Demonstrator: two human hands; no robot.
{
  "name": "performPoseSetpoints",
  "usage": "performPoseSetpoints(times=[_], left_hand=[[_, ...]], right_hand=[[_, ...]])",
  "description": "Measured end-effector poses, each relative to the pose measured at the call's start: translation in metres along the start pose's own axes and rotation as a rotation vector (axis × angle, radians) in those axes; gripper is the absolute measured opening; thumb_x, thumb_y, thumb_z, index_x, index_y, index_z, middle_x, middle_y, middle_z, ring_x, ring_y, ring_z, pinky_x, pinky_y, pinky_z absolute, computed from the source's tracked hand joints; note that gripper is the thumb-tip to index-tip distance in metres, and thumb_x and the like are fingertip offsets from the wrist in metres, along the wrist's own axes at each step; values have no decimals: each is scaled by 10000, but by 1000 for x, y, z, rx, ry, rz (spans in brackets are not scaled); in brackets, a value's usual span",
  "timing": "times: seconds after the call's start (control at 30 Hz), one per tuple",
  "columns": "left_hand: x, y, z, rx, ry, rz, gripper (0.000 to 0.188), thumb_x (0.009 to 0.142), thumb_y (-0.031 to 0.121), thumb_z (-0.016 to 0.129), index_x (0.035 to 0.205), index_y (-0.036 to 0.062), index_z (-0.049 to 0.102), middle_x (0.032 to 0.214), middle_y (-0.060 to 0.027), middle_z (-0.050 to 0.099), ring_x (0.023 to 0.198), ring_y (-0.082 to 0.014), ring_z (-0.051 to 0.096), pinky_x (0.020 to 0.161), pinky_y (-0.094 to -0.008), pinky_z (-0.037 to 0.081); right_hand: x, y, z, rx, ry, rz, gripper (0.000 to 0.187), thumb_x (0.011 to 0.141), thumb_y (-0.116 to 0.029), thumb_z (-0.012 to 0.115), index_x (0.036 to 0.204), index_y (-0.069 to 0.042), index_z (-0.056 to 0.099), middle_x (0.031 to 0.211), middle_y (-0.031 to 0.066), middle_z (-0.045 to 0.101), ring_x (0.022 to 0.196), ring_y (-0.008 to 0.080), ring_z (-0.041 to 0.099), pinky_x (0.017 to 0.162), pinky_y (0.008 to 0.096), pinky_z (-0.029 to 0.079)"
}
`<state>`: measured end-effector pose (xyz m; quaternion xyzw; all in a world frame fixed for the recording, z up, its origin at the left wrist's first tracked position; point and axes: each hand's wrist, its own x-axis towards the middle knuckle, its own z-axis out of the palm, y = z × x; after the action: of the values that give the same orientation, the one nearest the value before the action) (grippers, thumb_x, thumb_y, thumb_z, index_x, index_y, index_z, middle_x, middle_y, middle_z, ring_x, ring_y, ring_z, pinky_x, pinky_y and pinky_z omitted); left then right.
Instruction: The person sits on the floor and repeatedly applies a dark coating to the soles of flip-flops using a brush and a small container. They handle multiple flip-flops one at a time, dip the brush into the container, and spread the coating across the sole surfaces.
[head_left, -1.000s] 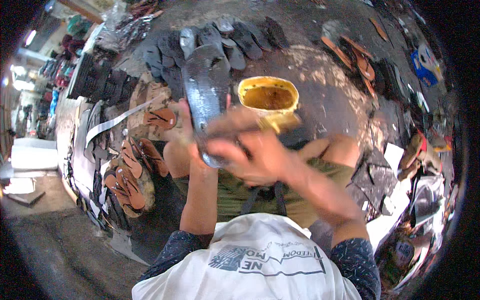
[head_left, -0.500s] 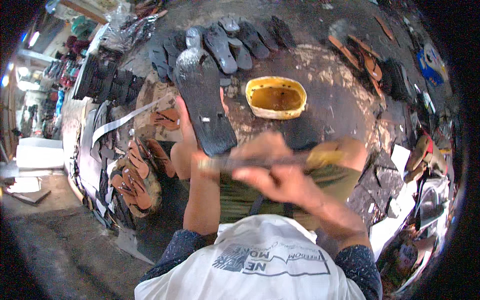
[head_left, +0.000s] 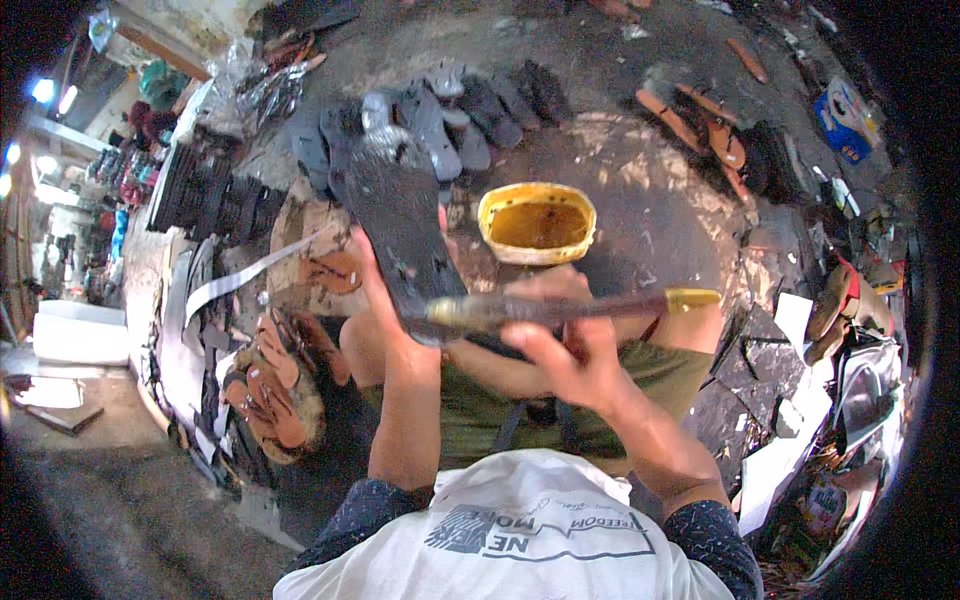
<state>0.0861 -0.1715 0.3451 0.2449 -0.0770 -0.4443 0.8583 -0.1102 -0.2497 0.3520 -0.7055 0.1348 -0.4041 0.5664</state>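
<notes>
A black shoe sole [head_left: 395,205] lies along my left hand [head_left: 385,285], which holds it from below and at the sides, toe pointing away from me. Wet-looking shine covers its toe part. My right hand [head_left: 575,345] is closed around the dark handle of a glue brush [head_left: 620,303], held crosswise. The brush's left end lies over the heel of the sole; whether it touches is hard to tell. Its other end is yellow. Beyond my right hand stands a yellow tub [head_left: 487,225] with amber-coloured glue inside.
Several grey and black soles [head_left: 430,130] lie in a row at the far side. Brown sandals [head_left: 275,400] sit at my left, more brown sandals [head_left: 720,140] at the far right. Black sheet scraps [head_left: 750,360] and white paper [head_left: 795,320] lie at my right. A white block [head_left: 80,330] stands far left.
The brush and my right hand have moved slightly to the right relative to the sole's heel. My left hand still holds the sole. The whole view has shifted a little.
</notes>
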Motion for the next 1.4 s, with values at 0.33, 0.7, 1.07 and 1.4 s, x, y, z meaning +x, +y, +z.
performPoseSetpoints(times=[0.33,0.7,1.07,1.4], left_hand=[[-36,-60,-23,320,-8,-33,649,1027,455,570,1524,85,375,1379,-89,580,1146,-218,632,957,-374,545],[152,-143,-16,-277,113,-326,431,974,403,659,1195,33,644,1203,-157,707,1038,-316,698,956,-487,600],[175,9,-94,736,135,37,476,992,554,606,1031,86,685,989,-95,745,974,-190,693,843,-340,519],[7,240,-408,2116,1324,504,591,970,430,592,1296,-57,519,1434,-336,468,1307,-498,482,1094,-565,393]], right_hand=[[151,44,-27,-424,249,132,389,932,-359,743,1072,-8,655,980,231,699,919,362,687,820,428,524],[-32,26,-196,-217,897,319,378,997,-192,693,1293,20,592,1156,61,673,991,145,613,908,296,498],[-9,73,-200,-407,793,451,513,1007,-335,664,1335,47,568,1301,134,605,1171,217,562,1017,347,446],[15,164,-144,-909,144,436,528,1043,-133,431,1562,-231,435,1535,286,418,1431,380,418,1147,434,364]])
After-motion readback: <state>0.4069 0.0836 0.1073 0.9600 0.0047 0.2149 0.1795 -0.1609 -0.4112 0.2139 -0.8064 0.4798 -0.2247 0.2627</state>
